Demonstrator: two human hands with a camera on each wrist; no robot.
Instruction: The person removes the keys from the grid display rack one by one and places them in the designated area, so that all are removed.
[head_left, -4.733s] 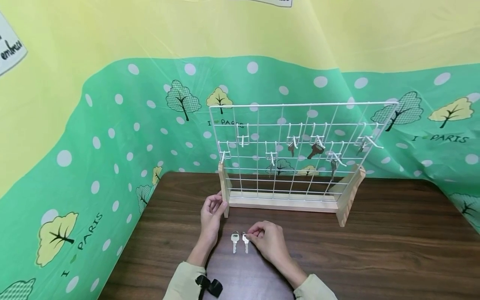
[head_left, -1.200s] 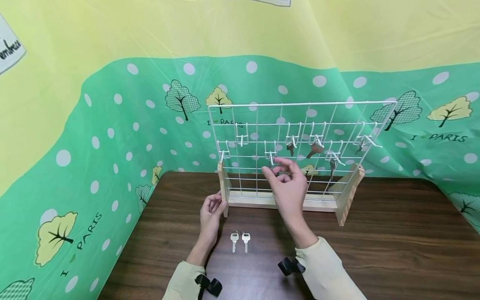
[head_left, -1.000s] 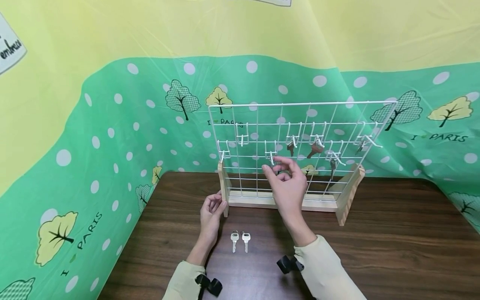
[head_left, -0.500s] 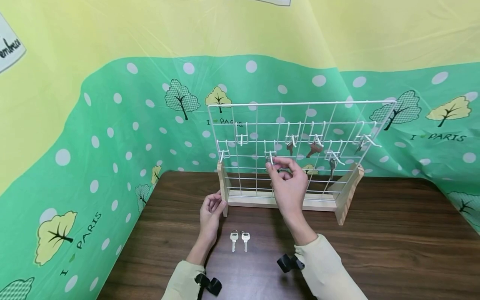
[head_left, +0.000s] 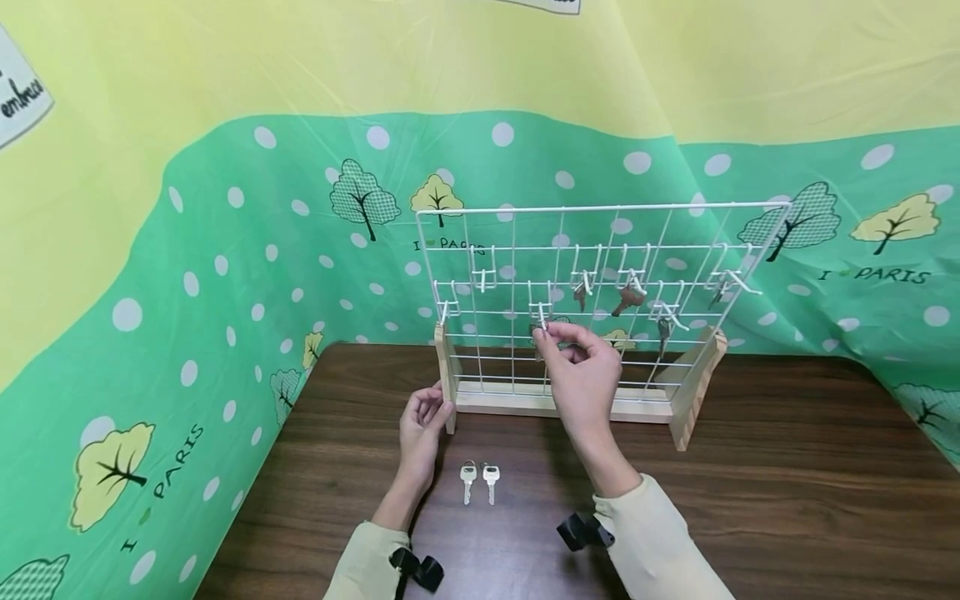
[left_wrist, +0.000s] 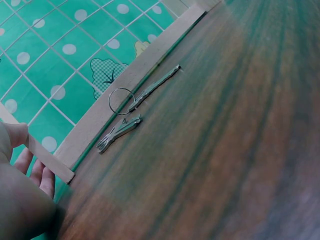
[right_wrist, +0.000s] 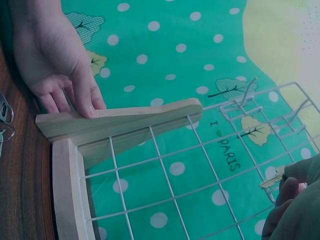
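My right hand (head_left: 585, 375) is raised at the white wire grid rack (head_left: 517, 395). Thumb and forefinger pinch a key (right_wrist: 273, 177) at the lower middle hook (head_left: 541, 312); the fingers partly cover it, and I cannot tell whether its ring is on the hook. My left hand (head_left: 422, 425) grips the rack's left wooden leg (right_wrist: 120, 120) between thumb and fingers. On the table between the hands lie two silver keys, a left key (head_left: 468, 483) and a right key (head_left: 491, 483), rings toward the rack.
Other keys hang from hooks: a small dark key (head_left: 581, 297), a brownish key (head_left: 628, 300), a lower key (head_left: 664, 337) and one at far right (head_left: 722, 292). The upper left hook (head_left: 483, 278) sticks out. A green and yellow cloth (head_left: 247, 317) surrounds the wooden table (head_left: 810, 467).
From the keys on the table, my right hand has risen to the lower middle hook; in the last half second it has dipped slightly. My left hand stays on the leg.
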